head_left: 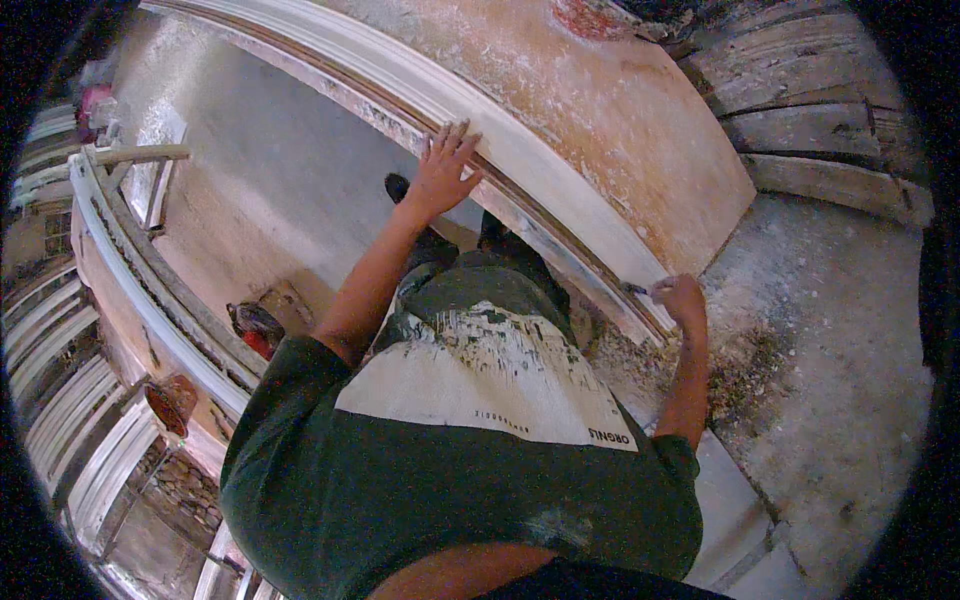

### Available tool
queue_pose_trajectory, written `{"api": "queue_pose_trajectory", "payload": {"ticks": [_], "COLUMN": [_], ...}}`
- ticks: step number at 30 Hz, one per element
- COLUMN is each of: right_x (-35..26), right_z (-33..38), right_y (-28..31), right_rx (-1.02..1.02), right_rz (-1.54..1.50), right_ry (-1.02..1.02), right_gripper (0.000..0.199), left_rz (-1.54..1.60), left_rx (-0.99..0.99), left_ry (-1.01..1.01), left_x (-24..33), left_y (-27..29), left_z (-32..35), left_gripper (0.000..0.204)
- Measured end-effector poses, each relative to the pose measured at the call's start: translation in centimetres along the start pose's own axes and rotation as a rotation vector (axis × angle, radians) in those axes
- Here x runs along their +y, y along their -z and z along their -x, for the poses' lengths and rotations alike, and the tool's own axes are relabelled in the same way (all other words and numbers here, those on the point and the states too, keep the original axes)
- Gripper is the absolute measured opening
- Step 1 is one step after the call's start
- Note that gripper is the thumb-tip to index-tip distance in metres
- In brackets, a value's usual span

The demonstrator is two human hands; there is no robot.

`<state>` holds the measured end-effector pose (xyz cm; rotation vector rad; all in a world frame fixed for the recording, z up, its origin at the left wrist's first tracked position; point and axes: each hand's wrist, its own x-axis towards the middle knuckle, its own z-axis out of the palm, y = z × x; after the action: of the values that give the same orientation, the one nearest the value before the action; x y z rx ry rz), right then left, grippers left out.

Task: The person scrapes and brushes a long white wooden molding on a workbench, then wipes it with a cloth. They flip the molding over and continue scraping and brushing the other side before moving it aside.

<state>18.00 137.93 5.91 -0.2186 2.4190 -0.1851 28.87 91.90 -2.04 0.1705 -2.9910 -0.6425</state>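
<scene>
A long white moulding (560,185) with a grooved profile lies across a worktop in front of me. My left hand (443,172) rests on its near edge, fingers spread and palm down. At the moulding's right end, my right hand (682,298) is closed around a small thin tool (634,288). Its dark tip points left along the near edge; the fist hides the rest, and I cannot make out its exact kind. A brown strip (575,250) runs along the moulding's near side.
Beyond the moulding spreads a pale, dust-covered board (640,130). Weathered planks (830,140) are stacked at the far right. Shavings and debris (745,370) litter the floor by my right arm. Another long white moulding (130,270) lies on a support at left, near a brown pot (171,404).
</scene>
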Motion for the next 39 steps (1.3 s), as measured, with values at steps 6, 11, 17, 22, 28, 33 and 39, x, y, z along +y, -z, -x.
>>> {"api": "queue_pose_trajectory", "payload": {"ticks": [6, 11, 17, 22, 28, 33, 39], "right_x": [-4.8, -6.0, -12.4, -12.1, 11.4, 16.3, 7.8], "right_z": [-0.1, -3.5, -10.1, 2.5, 6.5, 7.3, 2.3], "right_y": [1.8, -0.2, -7.9, 3.5, -2.9, -4.2, -6.3], "right_rx": [-0.047, -0.061, 0.085, -0.068, -0.133, -0.055, -0.063], "right_rz": [-0.07, 0.008, -0.383, -0.703, -0.56, -0.527, -0.586], "right_ry": [0.009, 0.131, 0.436, 0.249, -0.216, -0.148, 0.055], "right_gripper": [0.027, 0.022, 0.029, 0.031, 0.028, 0.028, 0.029], "left_rz": [-0.025, -0.013, -0.018, 0.048, 0.036, 0.018, -0.032], "left_rx": [0.016, 0.096, 0.182, 0.139, 0.121, 0.108, 0.048], "left_ry": [-0.029, -0.039, -0.115, -0.115, -0.039, -0.053, -0.066], "left_x": [-1.2, -1.1, -2.8, -6.0, -1.9, -1.6, -1.7], "left_y": [0.7, 0.3, -0.8, -1.4, 0.9, 1.1, 1.6], "left_z": [0.2, -1.3, -2.5, -2.2, -2.2, -2.3, -2.5], "left_gripper": [0.056, 0.045, 0.032, 0.03, 0.032, 0.031, 0.039]}}
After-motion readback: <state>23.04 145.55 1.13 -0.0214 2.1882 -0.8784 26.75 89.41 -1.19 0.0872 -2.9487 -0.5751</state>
